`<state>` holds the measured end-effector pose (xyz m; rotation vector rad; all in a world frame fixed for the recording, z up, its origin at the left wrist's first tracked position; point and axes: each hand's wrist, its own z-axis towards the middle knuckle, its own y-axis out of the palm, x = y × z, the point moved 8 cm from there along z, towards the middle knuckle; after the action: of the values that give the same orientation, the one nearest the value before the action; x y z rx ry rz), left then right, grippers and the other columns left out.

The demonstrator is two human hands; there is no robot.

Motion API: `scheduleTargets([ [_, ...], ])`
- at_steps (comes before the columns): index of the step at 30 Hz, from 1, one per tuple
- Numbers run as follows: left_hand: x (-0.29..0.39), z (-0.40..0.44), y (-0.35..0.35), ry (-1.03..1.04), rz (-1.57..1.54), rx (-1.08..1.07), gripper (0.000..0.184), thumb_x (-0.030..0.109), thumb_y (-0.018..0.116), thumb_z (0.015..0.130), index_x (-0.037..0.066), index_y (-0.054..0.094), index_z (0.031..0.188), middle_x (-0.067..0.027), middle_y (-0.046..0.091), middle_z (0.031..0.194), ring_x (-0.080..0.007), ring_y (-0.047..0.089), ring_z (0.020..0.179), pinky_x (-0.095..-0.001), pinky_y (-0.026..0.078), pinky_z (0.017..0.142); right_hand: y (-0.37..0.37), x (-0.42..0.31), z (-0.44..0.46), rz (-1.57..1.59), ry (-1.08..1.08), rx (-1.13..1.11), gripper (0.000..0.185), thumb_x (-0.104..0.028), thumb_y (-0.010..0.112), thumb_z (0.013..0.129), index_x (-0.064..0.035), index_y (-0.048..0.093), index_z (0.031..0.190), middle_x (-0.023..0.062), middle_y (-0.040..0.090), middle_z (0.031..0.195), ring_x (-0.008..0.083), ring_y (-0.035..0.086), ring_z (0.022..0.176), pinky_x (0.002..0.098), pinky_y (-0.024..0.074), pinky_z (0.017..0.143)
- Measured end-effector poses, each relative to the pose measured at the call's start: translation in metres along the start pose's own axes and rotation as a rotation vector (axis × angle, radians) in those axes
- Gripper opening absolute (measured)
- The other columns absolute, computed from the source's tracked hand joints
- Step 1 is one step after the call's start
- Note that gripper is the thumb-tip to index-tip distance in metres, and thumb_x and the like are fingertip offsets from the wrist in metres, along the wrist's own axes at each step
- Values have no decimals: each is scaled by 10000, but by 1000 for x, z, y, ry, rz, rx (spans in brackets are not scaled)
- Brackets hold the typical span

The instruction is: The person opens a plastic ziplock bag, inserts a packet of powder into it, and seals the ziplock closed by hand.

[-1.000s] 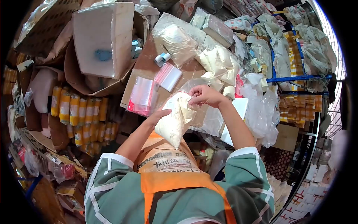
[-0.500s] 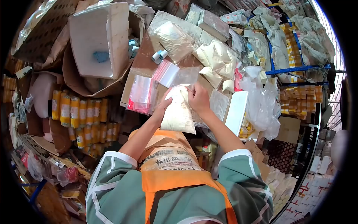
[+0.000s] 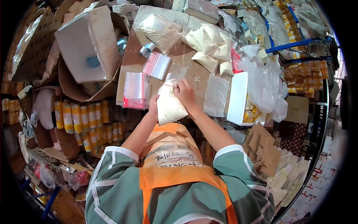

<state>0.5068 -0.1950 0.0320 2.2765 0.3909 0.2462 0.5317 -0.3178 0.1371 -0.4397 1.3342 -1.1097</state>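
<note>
While, in the head view, the left hand gripped the side of the filled bag over the surface's near edge, the right hand pinched its top. The step looked like working the bag's mouth; the next move seemed to call for a steady hold. The apron bore Chinese characters, apparently including 四川味; labels on the yellow packs were unreadable.

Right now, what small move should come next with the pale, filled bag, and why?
Probably have the right hand press along the top of the filled bag while the left hand steadies it. The right hand is at the top, near a thin red line, and the left hand is against the bag's left side. Whether it's sealed, I can't tell.
</note>
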Motion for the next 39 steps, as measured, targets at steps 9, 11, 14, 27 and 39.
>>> scheduleTargets([
  [9, -38, 23, 31, -183, 30, -147, 362, 224, 311, 968, 86, 515, 1233, -153, 586, 1180, -329, 610, 1031, -445, 520, 894, -11, 21, -29, 146, -46, -83, 72, -57, 570, 783, -60, 594, 851, 116, 577, 874, 327, 605, 823, 393, 521, 707],
  [11, -45, 27, 49, -71, 326, -287, 313, 268, 464, 931, 144, 510, 1215, -77, 547, 1203, -251, 550, 1086, -375, 485, 912, -22, 14, -31, 169, -75, -77, 72, -59, 566, 783, -58, 593, 849, 113, 573, 871, 322, 601, 837, 396, 518, 718],
  [14, -47, 46, 58, 234, 1090, -193, 317, 266, 480, 920, 140, 509, 1210, -74, 545, 1195, -245, 543, 1088, -371, 473, 918, -31, 17, -39, 214, -73, -87, 85, -61, 567, 758, -49, 590, 839, 104, 561, 863, 311, 586, 867, 397, 511, 733],
  [27, -134, 76, 108, 554, 2522, -143, 345, 260, 550, 872, 122, 503, 1185, -65, 534, 1164, -221, 509, 1097, -352, 422, 942, -18, 130, -54, 75, 135, -360, 209, -72, 578, 743, 3, 508, 926, 192, 586, 888, 331, 618, 828, 403, 532, 715],
  [39, -101, 86, 19, -248, 723, 250, 136, 160, 543, 916, 68, 582, 1008, -72, 635, 888, -154, 611, 795, -272, 509, 677, 44, 214, -84, -36, 226, -600, 194, -112, 487, 864, -46, 665, 909, 200, 670, 925, 345, 660, 837, 439, 536, 739],
])
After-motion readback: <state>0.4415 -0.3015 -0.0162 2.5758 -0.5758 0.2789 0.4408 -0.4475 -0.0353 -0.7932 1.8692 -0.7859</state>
